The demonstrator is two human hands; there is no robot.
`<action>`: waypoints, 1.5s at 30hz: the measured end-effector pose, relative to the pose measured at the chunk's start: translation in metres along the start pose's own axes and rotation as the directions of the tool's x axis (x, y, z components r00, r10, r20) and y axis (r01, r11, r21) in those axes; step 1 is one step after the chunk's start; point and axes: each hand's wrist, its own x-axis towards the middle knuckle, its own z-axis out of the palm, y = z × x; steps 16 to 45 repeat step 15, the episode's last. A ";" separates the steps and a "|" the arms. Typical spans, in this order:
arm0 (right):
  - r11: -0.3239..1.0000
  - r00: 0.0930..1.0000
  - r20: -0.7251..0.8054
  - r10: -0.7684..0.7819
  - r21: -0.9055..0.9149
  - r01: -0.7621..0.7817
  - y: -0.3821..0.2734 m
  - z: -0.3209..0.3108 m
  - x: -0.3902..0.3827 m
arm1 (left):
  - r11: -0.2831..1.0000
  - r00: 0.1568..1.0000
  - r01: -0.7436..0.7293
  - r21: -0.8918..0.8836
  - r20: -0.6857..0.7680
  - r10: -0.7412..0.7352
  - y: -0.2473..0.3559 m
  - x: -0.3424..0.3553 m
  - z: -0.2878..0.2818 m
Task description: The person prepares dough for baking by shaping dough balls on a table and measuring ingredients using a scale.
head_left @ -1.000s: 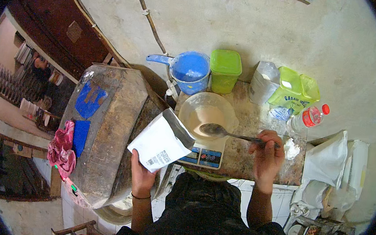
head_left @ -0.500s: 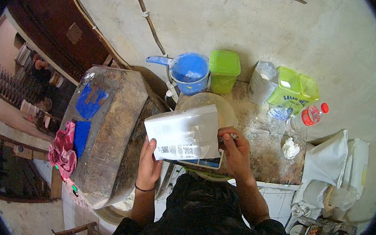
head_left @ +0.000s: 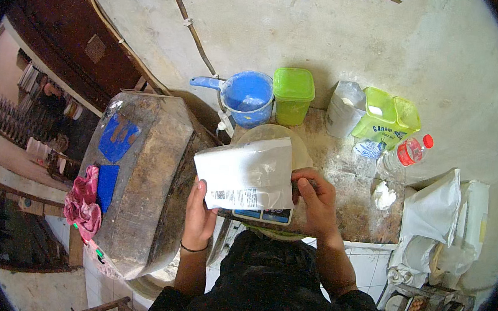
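Observation:
A white pouch (head_left: 246,173) with a printed label and a code square is held tilted over the worktop. My left hand (head_left: 199,219) is closed on its lower left corner, thumb on top. At its right end my right hand (head_left: 317,203) is closed, thumb and forefinger pinching the edge. Behind the pouch a pale round bowl (head_left: 300,147) is partly covered. Below it shows the front of what looks like a kitchen scale (head_left: 273,217), with a dark blue face. What the pouch contains is hidden.
Along the wall stand a blue dipper (head_left: 248,99), a green lidded canister (head_left: 293,97), an opened bag (head_left: 346,110) and a lime green tub (head_left: 382,123). A red-capped bottle (head_left: 406,154) and a white lump (head_left: 383,196) are at right. A wooden chest (head_left: 146,176) with a pink cloth (head_left: 83,203) is left.
The pouch has tipped slightly, so its printed side shows less, and it sits a little further right. My right fingers have shifted slightly along its edge. Both hands keep their hold.

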 end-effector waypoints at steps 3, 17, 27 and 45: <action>0.891 0.962 0.076 -0.261 -0.365 0.270 -0.027 -0.008 0.007 | 0.993 0.996 0.013 -0.114 0.086 -0.003 0.007 0.001 0.020; 0.618 0.861 0.304 -0.407 -0.603 0.505 -0.127 -0.044 -0.001 | 0.954 0.901 0.298 -0.028 0.337 -0.272 -0.043 0.001 0.081; 0.618 0.861 0.304 -0.407 -0.603 0.505 -0.127 -0.044 -0.001 | 0.954 0.901 0.298 -0.028 0.337 -0.272 -0.043 0.001 0.081; 0.618 0.861 0.304 -0.407 -0.603 0.505 -0.127 -0.044 -0.001 | 0.954 0.901 0.298 -0.028 0.337 -0.272 -0.043 0.001 0.081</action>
